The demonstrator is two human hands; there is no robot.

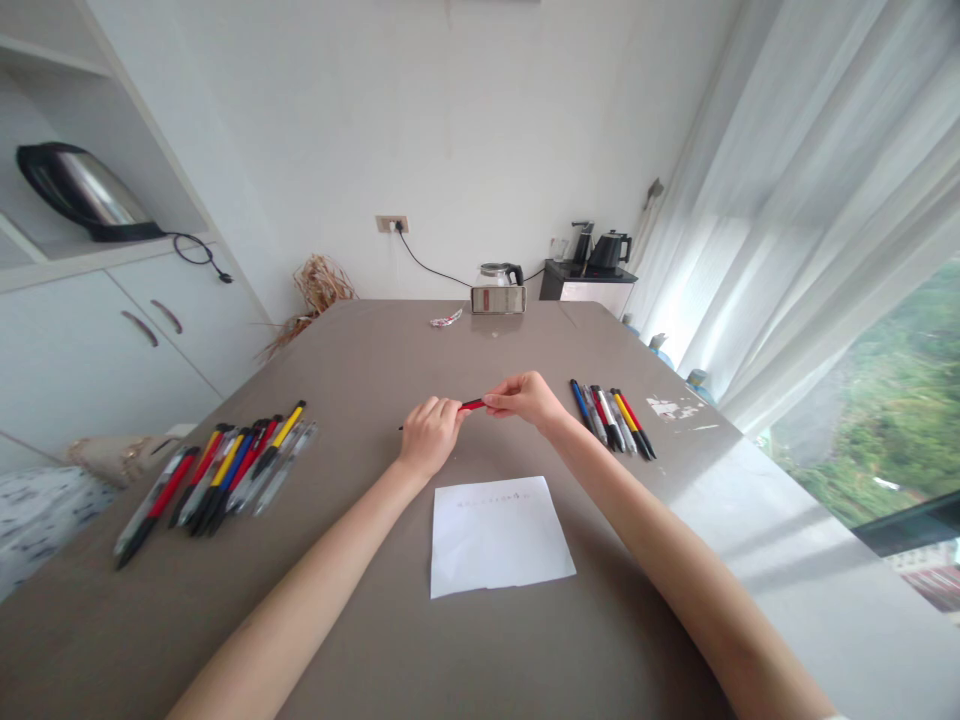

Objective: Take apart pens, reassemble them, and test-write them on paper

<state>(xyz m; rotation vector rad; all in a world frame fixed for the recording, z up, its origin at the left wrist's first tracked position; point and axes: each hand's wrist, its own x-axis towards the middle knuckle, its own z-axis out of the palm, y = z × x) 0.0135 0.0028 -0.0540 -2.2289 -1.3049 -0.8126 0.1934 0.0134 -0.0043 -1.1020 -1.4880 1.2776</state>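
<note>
The red pen [472, 404] is held level above the table [360, 350], just past the far edge of the sheet of paper [499, 533].

**Left hand [429, 432].** The fingers are curled closed around the pen's left portion. The barrel passes through the fist, and only a thin dark tip shows beyond the knuckles on the left side. The fingers hide the part of the pen inside the hand.

**Right hand [525, 398].** The thumb and fingertips are pinched narrowly on the pen's right end. The red section of the barrel is exposed in the short gap between the two hands.

**Pen position.** The pen spans from hand to hand and tilts slightly down toward the left. It is gripped at both ends. Whether it touches the table cannot be told.

**Surroundings.**
- The left group of pens [217, 470] lies on the table well apart from the left hand. Its barrels are red, yellow, blue, black and clear.
- The right group of pens [611, 418] is smaller and lies near the right wrist.
- A glass carafe [499, 273] stands at the far table edge behind a small box [497, 298].
</note>
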